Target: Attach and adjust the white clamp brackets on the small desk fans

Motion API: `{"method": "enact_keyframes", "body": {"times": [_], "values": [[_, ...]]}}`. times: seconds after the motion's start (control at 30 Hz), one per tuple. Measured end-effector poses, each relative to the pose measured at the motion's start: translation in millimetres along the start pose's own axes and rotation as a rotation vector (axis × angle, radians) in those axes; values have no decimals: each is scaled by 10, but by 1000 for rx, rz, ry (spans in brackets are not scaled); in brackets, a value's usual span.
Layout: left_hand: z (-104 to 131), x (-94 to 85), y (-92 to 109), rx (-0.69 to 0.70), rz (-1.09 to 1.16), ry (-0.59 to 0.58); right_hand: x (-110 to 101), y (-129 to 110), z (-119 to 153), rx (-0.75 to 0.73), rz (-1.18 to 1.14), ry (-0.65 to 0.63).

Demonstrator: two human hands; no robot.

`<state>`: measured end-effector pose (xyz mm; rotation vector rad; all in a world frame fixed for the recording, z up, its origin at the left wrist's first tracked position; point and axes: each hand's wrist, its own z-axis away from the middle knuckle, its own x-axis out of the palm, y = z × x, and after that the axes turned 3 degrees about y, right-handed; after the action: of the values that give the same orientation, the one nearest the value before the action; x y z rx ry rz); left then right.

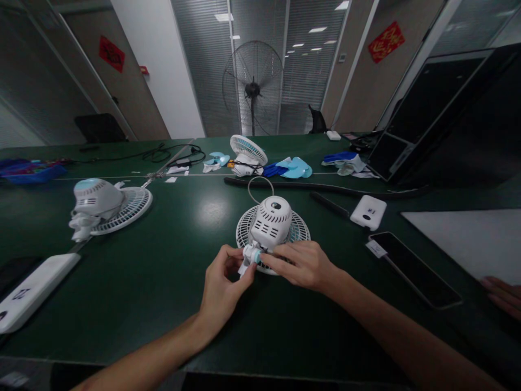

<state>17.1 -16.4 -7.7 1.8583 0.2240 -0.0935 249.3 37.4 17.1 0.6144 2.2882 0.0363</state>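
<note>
A small white fan [272, 220] lies grille-down on the green table, its vented motor housing facing up. At its near end is a white clip joint [249, 253] with a light-blue knob [256, 256]. My left hand [223, 282] is closed on the white clip joint, thumb and fingers at its left and near side. My right hand [299, 263] comes in from the right, its fingertips closed at the light-blue knob. The fingers partly cover the joint and the grille's near edge.
A second white fan [100, 201] lies left, a third [246, 155] at the back. A black strip [325, 187] crosses behind. Right are a white power bank [368, 212], a phone [415, 269] and another person's hand [504, 296]. A long white device [36, 290] is at left.
</note>
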Motion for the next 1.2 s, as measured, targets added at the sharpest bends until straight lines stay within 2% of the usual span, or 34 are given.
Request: {"method": "enact_keyframes", "body": {"times": [0.1,0.27,0.33,0.4,0.53,0.6,0.73,0.9,1.1,1.2], "values": [[-1,4,2,9,16,-2,54,-37,-21,44,-24,48],[-1,7,7,6,8,5,139,-227,-111,314,-132,22],[-2,6,11,1,11,3,123,-256,-125,358,-110,15],[-3,5,17,1,12,7,81,-233,-115,309,-57,8],[-2,7,25,-6,14,8,9,-113,-52,72,7,-13],[2,10,24,-12,16,-2,6,-72,-33,25,23,11],[9,17,17,-3,2,4,13,-37,-50,34,21,40],[1,19,32,-1,31,5,27,-37,-59,28,-18,-36],[-9,10,48,-5,8,19,107,-150,-52,199,-87,-99],[-7,-1,53,-9,12,12,59,-117,-43,122,-66,-83]]}}
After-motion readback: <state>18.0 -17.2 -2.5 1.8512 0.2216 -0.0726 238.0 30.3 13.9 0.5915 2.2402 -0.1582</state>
